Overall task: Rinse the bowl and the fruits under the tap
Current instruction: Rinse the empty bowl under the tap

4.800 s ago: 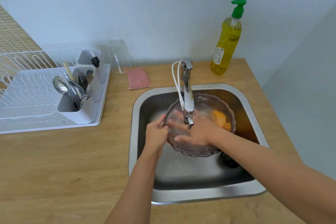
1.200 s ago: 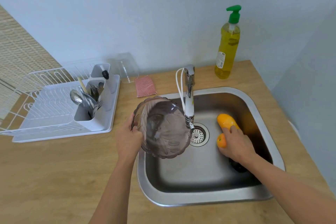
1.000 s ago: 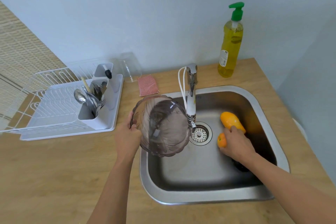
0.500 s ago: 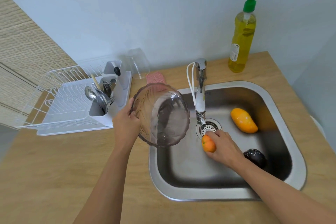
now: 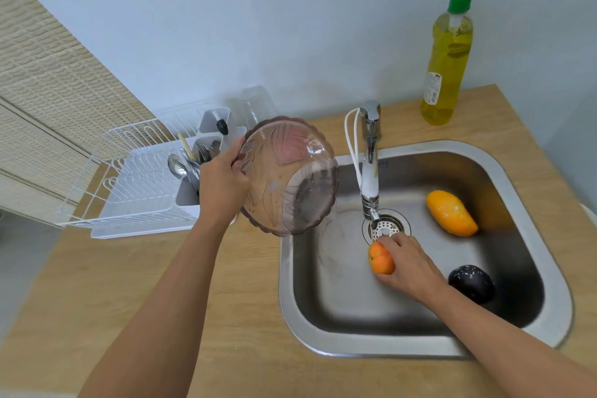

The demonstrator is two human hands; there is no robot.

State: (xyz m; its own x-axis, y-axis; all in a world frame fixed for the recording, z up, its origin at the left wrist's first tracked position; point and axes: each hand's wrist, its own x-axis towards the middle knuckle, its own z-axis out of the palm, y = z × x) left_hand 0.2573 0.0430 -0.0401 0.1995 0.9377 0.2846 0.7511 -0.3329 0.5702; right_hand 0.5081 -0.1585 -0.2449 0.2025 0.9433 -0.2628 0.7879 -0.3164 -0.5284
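The right grip (image 5: 412, 265), curled round the small orange fruit (image 5: 380, 258), has brought it under the tap (image 5: 370, 178); fruit rinsing begins. The left grip (image 5: 223, 186) holds the tilted bowl (image 5: 290, 181).

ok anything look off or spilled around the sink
Nothing spilled or broken. The bowl is tilted on edge in the left hand, partly over the counter; the mango and dark fruit lie loose in the sink.

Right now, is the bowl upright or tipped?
Tipped: the left hand holds the bowl by its rim, steeply tilted over the sink edge; no fruit inside.
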